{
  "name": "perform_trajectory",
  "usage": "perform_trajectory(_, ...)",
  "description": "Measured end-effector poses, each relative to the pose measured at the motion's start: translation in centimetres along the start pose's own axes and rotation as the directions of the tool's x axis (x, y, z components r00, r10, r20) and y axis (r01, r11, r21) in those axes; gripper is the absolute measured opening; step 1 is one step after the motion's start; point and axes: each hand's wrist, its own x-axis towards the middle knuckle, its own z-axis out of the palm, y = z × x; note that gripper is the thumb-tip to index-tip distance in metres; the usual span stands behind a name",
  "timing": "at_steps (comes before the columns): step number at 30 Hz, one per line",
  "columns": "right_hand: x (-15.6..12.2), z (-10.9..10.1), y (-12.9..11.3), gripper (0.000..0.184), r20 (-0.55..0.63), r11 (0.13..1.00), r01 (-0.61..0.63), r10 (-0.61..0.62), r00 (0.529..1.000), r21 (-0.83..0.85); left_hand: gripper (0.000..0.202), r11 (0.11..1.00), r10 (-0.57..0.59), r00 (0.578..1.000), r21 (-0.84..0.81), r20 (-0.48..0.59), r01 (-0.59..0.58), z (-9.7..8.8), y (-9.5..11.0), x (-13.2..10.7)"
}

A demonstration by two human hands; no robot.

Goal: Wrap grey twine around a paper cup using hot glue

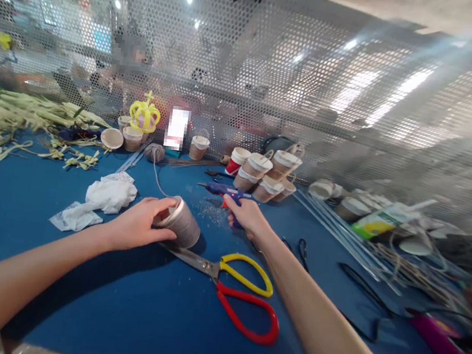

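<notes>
My left hand grips a paper cup wrapped in grey yarn, tilted on its side with thumb and fingers at its open rim. A strand of yarn runs from the cup back to a grey yarn ball. In my right hand is a blue glue gun, its nozzle pointing left above the table, apart from the cup. Scissors with one yellow and one red handle lie partly spread just in front of the cup; their blade tips are hidden near my left hand.
Crumpled white tissue lies left of the cup. Wrapped cups with handles stand stacked behind the glue gun. Clear glue sticks lie at right, dried husks at far left. A perforated metal screen closes off the back.
</notes>
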Motion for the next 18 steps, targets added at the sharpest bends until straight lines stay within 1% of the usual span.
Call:
perform_trajectory(3, 1.1, 1.3, 0.5, 0.031, 0.025, 0.997, -0.021, 0.023, 0.999, -0.08, 0.05, 1.0, 0.017, 1.0, 0.022, 0.003, -0.017, 0.0, 0.3, 0.0)
perform_trajectory(6, 1.3, 1.7, 0.0, 0.032, 0.03, 0.984, 0.005, 0.0, 1.0, -0.177, 0.045, 0.998, 0.04, 0.999, 0.048, 0.014, -0.04, -0.1, 0.5, 0.1)
perform_trajectory(9, 0.7, 1.6, -1.8, 0.025, 0.041, 0.97, 0.081, -0.074, 0.996, -0.23, 0.04, 0.996, 0.061, 0.998, 0.063, 0.026, -0.062, -0.2, 0.7, 0.1)
perform_trajectory(10, 0.4, 1.6, -2.6, 0.024, 0.073, 0.968, 0.116, -0.102, 0.992, -0.224, 0.04, 0.995, 0.069, 0.997, 0.066, 0.029, -0.07, -0.2, 0.7, 0.1)
perform_trajectory(11, 0.2, 1.7, -3.5, 0.027, 0.126, 0.967, 0.15, -0.126, 0.984, -0.207, 0.04, 0.994, 0.077, 0.996, 0.069, 0.033, -0.08, -0.1, 0.7, 0.1)
perform_trajectory(12, 0.0, 1.9, -4.4, 0.034, 0.202, 0.967, 0.184, -0.147, 0.968, -0.178, 0.041, 0.993, 0.087, 0.995, 0.072, 0.038, -0.09, -0.1, 0.7, 0.1)
perform_trajectory(13, -0.2, 2.2, -5.3, 0.041, 0.295, 0.968, 0.207, -0.159, 0.942, -0.14, 0.042, 0.992, 0.1, 0.994, 0.075, 0.044, -0.103, 0.0, 0.7, 0.1)
perform_trajectory(15, -0.4, 3.1, -6.7, 0.053, 0.477, 0.974, 0.219, -0.165, 0.864, -0.06, 0.043, 0.988, 0.13, 0.99, 0.079, 0.047, -0.134, 0.1, 0.7, 0.1)
perform_trajectory(17, -0.3, 4.1, -7.7, 0.055, 0.608, 0.981, 0.194, -0.153, 0.779, -0.002, 0.041, 0.984, 0.158, 0.987, 0.08, 0.038, -0.161, 0.2, 0.6, 0.1)
perform_trajectory(18, -0.2, 4.6, -8.0, 0.052, 0.65, 0.984, 0.178, -0.151, 0.744, 0.025, 0.039, 0.982, 0.168, 0.985, 0.081, 0.032, -0.17, 0.3, 0.6, 0.2)
